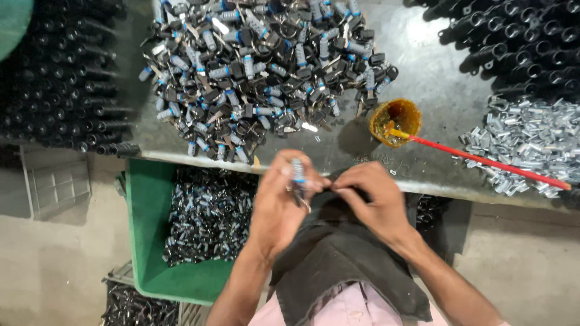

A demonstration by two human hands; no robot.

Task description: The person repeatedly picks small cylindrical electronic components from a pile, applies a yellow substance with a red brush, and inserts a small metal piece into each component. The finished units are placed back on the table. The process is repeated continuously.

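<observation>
My left hand point(279, 202) grips a small silver lock cylinder with a blue band point(298, 172), held upright near the bench's front edge, with keys hanging below it. My right hand point(373, 196) meets it from the right, fingertips pinched on a small part at the cylinder's side; what they pinch is too small to tell. Both hands hover above a dark cloth point(338, 259) on my lap. A big heap of similar lock cylinders and black-headed keys point(260, 66) covers the metal bench point(435, 78) just beyond.
A small orange bowl of yellowish grease point(396, 121) holds a red-handled brush point(483, 162). Silver metal clips point(525, 142) pile at right. Black cylindrical parts point(60, 78) are stacked at left and at top right. A green crate point(148, 241) of finished cylinders stands below the bench.
</observation>
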